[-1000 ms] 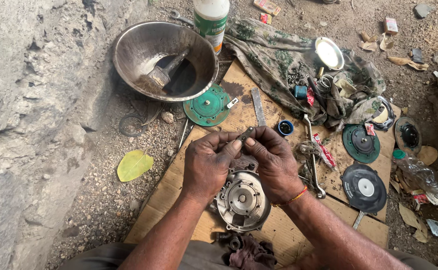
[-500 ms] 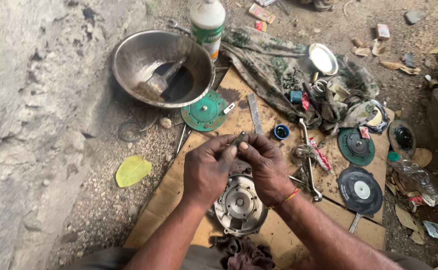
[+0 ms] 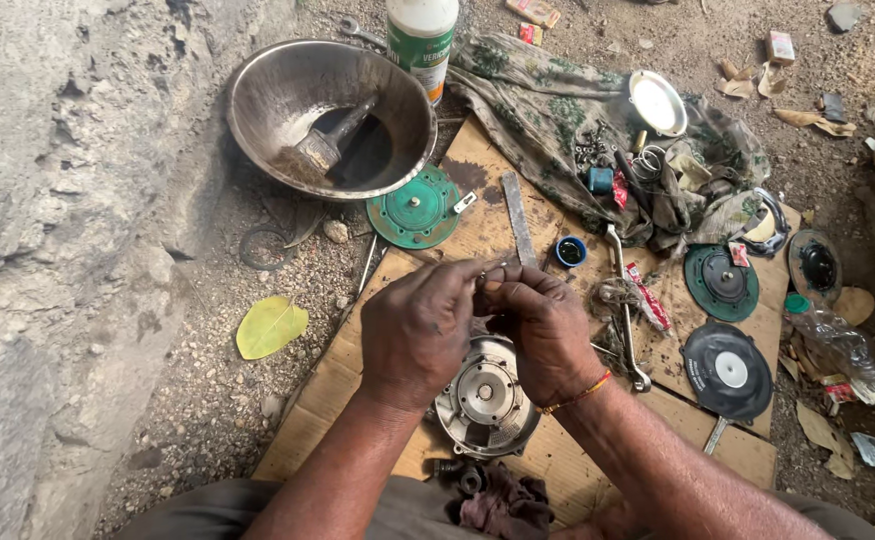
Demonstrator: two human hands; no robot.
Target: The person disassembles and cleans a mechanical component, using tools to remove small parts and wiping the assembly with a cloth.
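1. Gravel ground [image 3: 208,400] beside a rock face carries a flattened cardboard sheet [image 3: 478,200], which serves as the work surface.
2. Left hand [image 3: 420,330] and right hand [image 3: 543,330] meet above the cardboard; their fingers [image 3: 478,272] pinch together on a small part, too small and too hidden to identify.
3. Both sets of fingers are narrow and closed on that part; nothing else is held.
4. Metal housing [image 3: 486,395], round and silver, lies on the cardboard directly under the hands, partly covered by them, its centre hub facing up.
5. Dismantling appears well advanced: a green cover [image 3: 416,208], a second green disc [image 3: 723,283], a black diaphragm [image 3: 728,368] and another dark disc [image 3: 818,265] lie apart from the housing.
6. Cleaning gear stands ready: a steel bowl [image 3: 258,100] holding a brush [image 3: 333,140] and dark liquid, with a white bottle [image 3: 421,40] just behind it.
7. Tools lie within reach: a spanner [image 3: 626,310] right of the hands, a flat file [image 3: 518,215] beyond them.
8. Small springs and fittings rest on a patterned cloth [image 3: 538,110]; a dark rag [image 3: 503,500] lies near the person's lap.
9. Judgement: the unit is open and its parts separated; the hands work on one small piece, while refitting of the covers and diaphragm looks not yet done.
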